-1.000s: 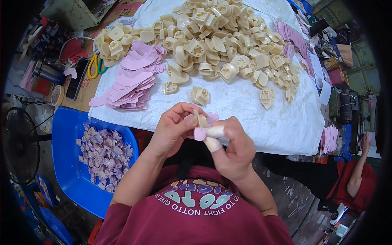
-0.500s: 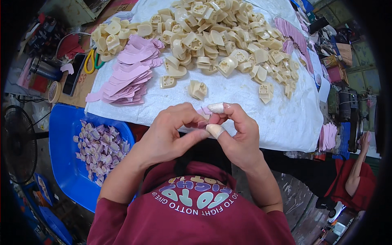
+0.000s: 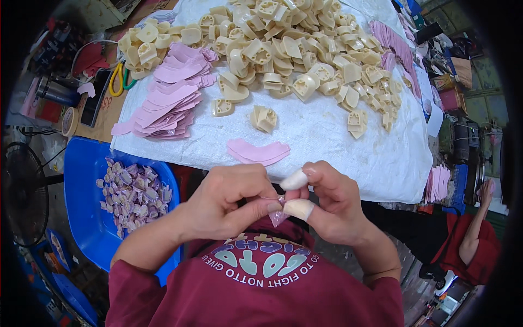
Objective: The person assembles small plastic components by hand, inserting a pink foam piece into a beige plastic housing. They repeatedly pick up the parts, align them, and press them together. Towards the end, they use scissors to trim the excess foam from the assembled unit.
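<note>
My left hand (image 3: 231,199) and my right hand (image 3: 332,204) meet just in front of the table's near edge. Between their fingertips they pinch a small shiny pink piece (image 3: 278,217), mostly covered by the fingers. Its exact kind cannot be made out. Pale finger covers wrap my right thumb and forefinger. Beyond the hands, a curved pink strip (image 3: 259,151) lies flat on the white sheet (image 3: 316,147). A single cream shoe heel (image 3: 264,119) sits farther back.
A big heap of cream shoe heels (image 3: 289,49) covers the far table. Stacked pink strips (image 3: 169,103) lie at left, near yellow-handled scissors (image 3: 116,82). A blue basin (image 3: 81,207) at lower left holds many purple-covered pieces (image 3: 133,193). Another person (image 3: 468,240) is at right.
Both hands have come back toward my body with the pink piece. The curved pink strip on the sheet, mostly hidden behind my hands before, now shows fully.
</note>
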